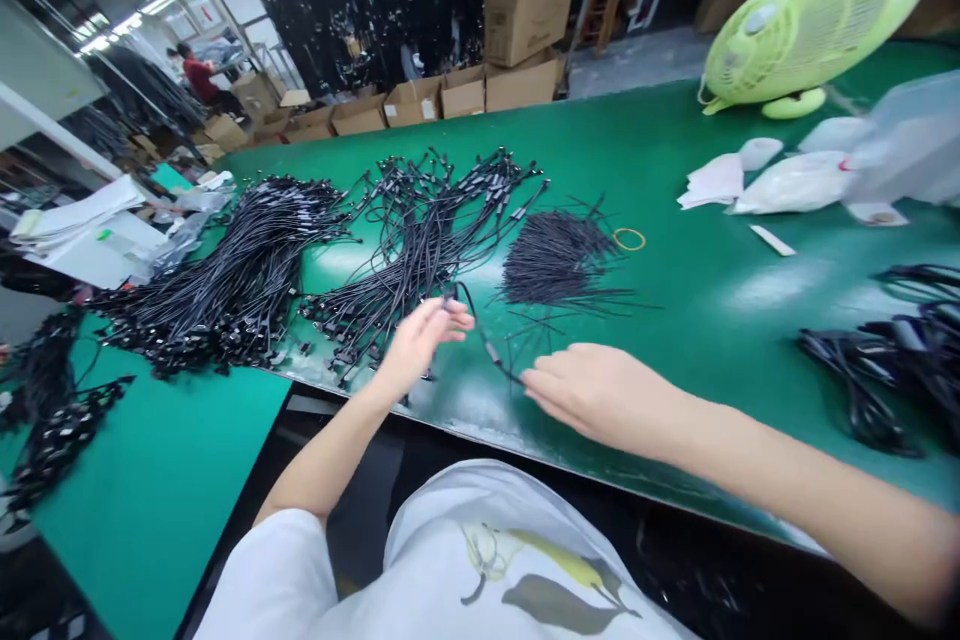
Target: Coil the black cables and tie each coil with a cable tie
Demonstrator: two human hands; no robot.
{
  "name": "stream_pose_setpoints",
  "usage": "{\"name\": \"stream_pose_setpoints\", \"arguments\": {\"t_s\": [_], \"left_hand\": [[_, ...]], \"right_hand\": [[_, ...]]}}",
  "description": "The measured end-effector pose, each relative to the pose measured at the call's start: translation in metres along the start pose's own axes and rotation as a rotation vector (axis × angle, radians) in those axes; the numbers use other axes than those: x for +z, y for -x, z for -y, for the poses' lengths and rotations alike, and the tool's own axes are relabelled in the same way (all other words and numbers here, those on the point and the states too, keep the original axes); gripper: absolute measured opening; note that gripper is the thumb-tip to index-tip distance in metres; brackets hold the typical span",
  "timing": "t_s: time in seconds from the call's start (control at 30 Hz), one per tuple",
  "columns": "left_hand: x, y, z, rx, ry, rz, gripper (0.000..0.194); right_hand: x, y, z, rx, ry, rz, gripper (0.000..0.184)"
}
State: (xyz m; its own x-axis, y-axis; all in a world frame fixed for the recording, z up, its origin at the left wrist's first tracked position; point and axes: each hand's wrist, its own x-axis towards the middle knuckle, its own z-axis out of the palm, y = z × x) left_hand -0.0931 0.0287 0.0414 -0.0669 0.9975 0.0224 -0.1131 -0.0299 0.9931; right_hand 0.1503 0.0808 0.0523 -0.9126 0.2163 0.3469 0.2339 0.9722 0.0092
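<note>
A short black cable (489, 348) with a small grey label or sleeve runs between my two hands over the near part of the green table. My left hand (421, 340) pinches one end of it. The other end goes into the closed fingers of my right hand (581, 388). Just beyond the hands lies a pile of thin black cable ties (559, 255), a few strewn loose towards me. Left of the ties, a heap of black cables with connectors (427, 245) is spread out, and a larger bundle of cables (247, 260) lies further left.
A yellow rubber band (628, 239) lies right of the ties. At the far right stand a green fan (795, 25), white plastic bags (799, 182) and coiled black cords (892, 350). Cardboard boxes (412, 103) line the far edge. A person in red (201, 75) is in the background.
</note>
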Motion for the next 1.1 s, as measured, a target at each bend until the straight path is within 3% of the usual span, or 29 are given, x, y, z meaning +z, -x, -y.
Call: {"name": "stream_pose_setpoints", "arguments": {"t_s": [0.1, 0.17, 0.27, 0.33, 0.43, 0.5, 0.67, 0.8, 0.97, 1.1], "left_hand": [[0.024, 0.011, 0.011, 0.005, -0.238, 0.254, 0.029], [0.029, 0.015, 0.014, -0.012, -0.163, 0.313, 0.028], [0.028, 0.013, 0.014, -0.014, 0.137, 0.214, 0.025], [0.028, 0.011, 0.017, -0.016, 0.303, 0.113, 0.023], [0.036, 0.011, 0.028, -0.151, 0.428, 0.087, 0.032], [0.045, 0.013, 0.037, -0.253, 0.492, 0.087, 0.042], [0.058, 0.014, 0.050, -0.185, 0.439, -0.072, 0.049], [0.049, 0.012, 0.057, -0.160, 0.113, 0.033, 0.046], [0.038, 0.021, 0.068, -0.108, -0.350, 0.132, 0.038], [0.039, 0.027, 0.072, -0.119, -0.334, 0.293, 0.043]], "right_hand": [[-0.007, -0.024, 0.007, 0.048, -0.181, -0.013, 0.032], [-0.002, -0.034, 0.000, 0.202, -0.336, -0.104, 0.026], [0.018, -0.039, -0.007, 0.496, -0.596, -0.371, 0.027], [0.036, -0.041, -0.003, 0.648, -0.864, -0.447, 0.032], [0.056, -0.044, 0.012, 0.854, -1.314, -0.537, 0.040], [0.061, -0.046, 0.020, 0.966, -1.463, -0.654, 0.042], [0.062, -0.049, 0.028, 0.960, -1.503, -0.697, 0.043], [0.063, -0.053, 0.034, 1.034, -1.728, -0.718, 0.046], [0.080, -0.058, 0.047, 1.142, -1.794, -0.901, 0.053], [0.090, -0.050, 0.053, 1.096, -1.723, -0.868, 0.052]]}}
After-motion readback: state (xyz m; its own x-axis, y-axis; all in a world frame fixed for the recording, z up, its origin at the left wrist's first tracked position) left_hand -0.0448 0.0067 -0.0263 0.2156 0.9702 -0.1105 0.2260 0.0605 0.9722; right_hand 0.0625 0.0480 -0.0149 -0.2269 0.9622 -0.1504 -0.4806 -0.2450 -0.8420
